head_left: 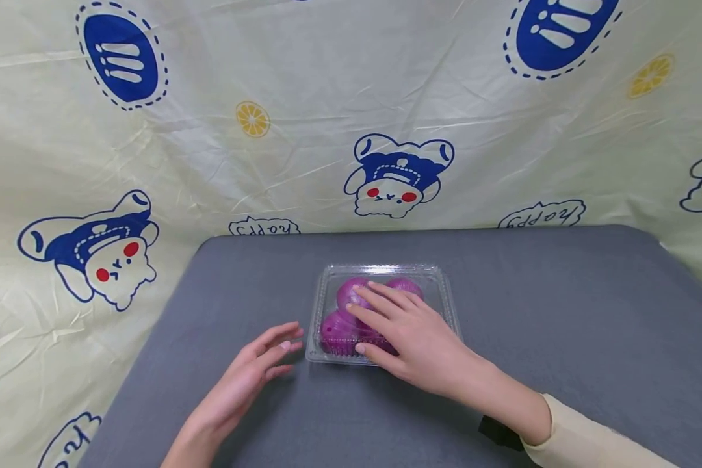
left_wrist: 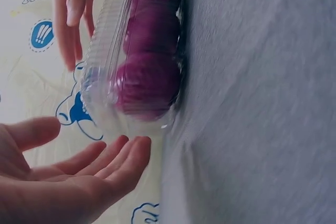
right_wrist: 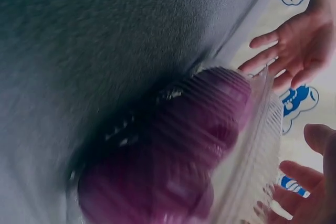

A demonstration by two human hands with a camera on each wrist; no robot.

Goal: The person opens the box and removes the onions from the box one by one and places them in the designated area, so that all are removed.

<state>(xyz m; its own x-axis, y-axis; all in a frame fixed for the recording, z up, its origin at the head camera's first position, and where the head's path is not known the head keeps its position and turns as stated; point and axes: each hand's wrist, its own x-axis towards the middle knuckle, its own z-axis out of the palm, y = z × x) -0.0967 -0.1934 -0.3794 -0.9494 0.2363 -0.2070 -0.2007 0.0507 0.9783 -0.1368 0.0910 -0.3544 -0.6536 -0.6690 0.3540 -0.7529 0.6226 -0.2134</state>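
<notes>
A clear plastic clamshell box [head_left: 314,338] sits on the table with several purple onions [head_left: 338,330] inside, its lid down over them. My right hand [head_left: 412,338] spreads over the top of the box, palm down, hiding part of the onions. In the right wrist view, its fingers [right_wrist: 299,174] are just above the ribbed lid. Off the near left corner of the box is my left hand [head_left: 246,377], fingers loosely extended towards the side wall. The left wrist view has this hand's fingertips [left_wrist: 139,142] right by the end of the box [left_wrist: 97,103], with nothing held.
A grey cloth [head_left: 257,279] covers the table under the box. Behind and to the left hangs a pale printed curtain [head_left: 304,65] with cartoon figures and orange slices. A dark band or strap [head_left: 499,432] shows under my right wrist, by the cream sleeve [head_left: 591,435].
</notes>
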